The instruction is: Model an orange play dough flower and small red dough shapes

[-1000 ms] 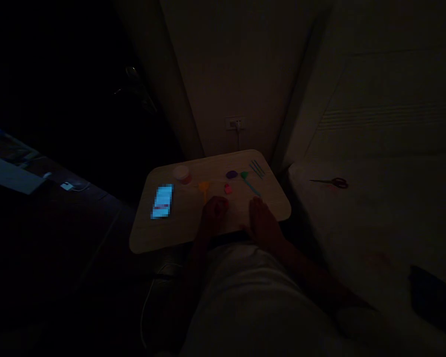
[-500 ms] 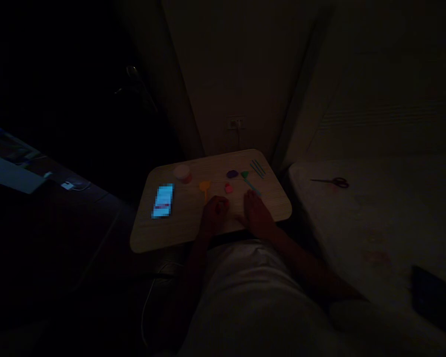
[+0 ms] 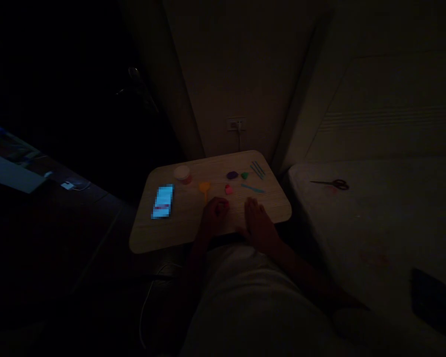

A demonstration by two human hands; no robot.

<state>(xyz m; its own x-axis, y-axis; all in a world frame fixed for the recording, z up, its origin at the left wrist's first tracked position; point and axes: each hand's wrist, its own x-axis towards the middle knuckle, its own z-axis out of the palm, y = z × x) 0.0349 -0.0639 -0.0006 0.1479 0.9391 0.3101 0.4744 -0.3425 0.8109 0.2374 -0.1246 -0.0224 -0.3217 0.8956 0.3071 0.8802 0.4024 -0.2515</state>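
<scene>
In the dim head view, my left hand is curled near the table's front edge, its fingers closed on a small red piece. My right hand lies with fingers stretched out over the wooden table, nothing visible in it. Just beyond it rests a blue stick tool. Between and beyond the hands sit a pink-and-red lump, a purple piece and a green piece. A yellow tool lies beyond my left hand.
A lidded tub and a lit phone are on the table's left. Several thin sticks lie at its back right. Scissors and a dark flat object rest on the pale surface to the right.
The blue stick tool has turned to lie more sideways, apart from the green piece. My right hand has drawn back slightly toward me. My left hand stays nearly in place.
</scene>
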